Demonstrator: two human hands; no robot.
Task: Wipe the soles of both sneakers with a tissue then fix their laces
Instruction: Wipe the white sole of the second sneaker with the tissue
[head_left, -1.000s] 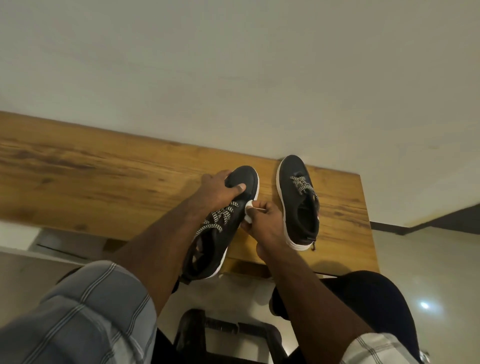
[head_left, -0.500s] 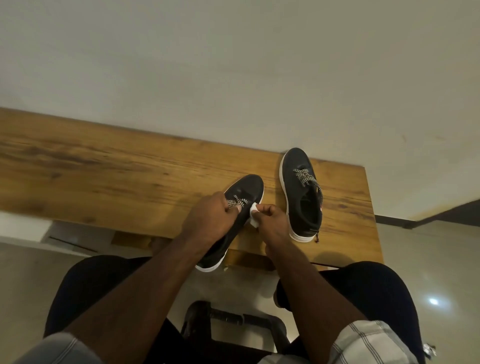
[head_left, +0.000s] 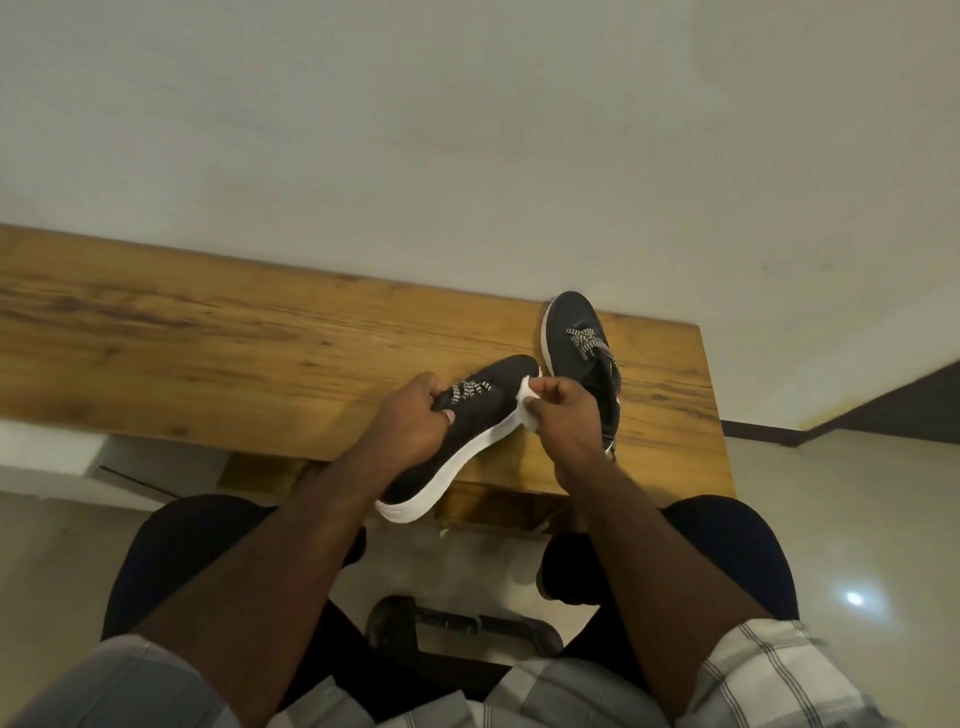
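The left hand (head_left: 410, 423) clamps the light, pliable near sneaker (head_left: 457, 441) at its upper while right hand (head_left: 563, 415) fingers pinch the soft, tear-prone tissue (head_left: 525, 402) against the stiff white sole edge.

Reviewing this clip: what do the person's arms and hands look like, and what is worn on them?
Both forearms are bare from above the elbow down. The left hand and right hand wear no gloves, and no rings, watch or bracelet show. Short sleeves of a light shirt, checked with thin dark lines, cover the upper arms.
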